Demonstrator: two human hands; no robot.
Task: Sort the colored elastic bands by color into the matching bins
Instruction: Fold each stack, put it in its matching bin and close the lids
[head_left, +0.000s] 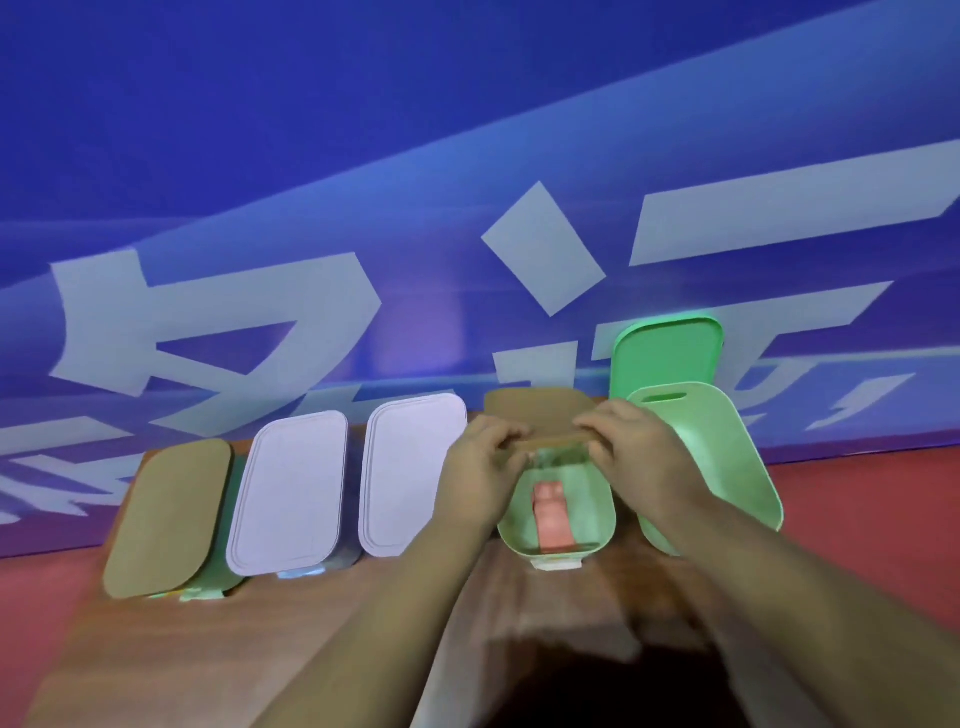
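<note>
While the person reaches over the open green bin (602, 512), I see the left hand (480, 467) and right hand (634, 457) each gripping a brown lid (535, 413) with curled fingers at the bin's far end. Inside the bin, just nearer than both hands, lies a pink-orange bundle (553, 519), too blurred to confirm as bands. Two white-lidded bins (291, 493) stand left of it.

Both arms extended forward; left hand (483, 467), right hand (636, 457) pinch brown lid (535, 413), fingers curled.
</note>
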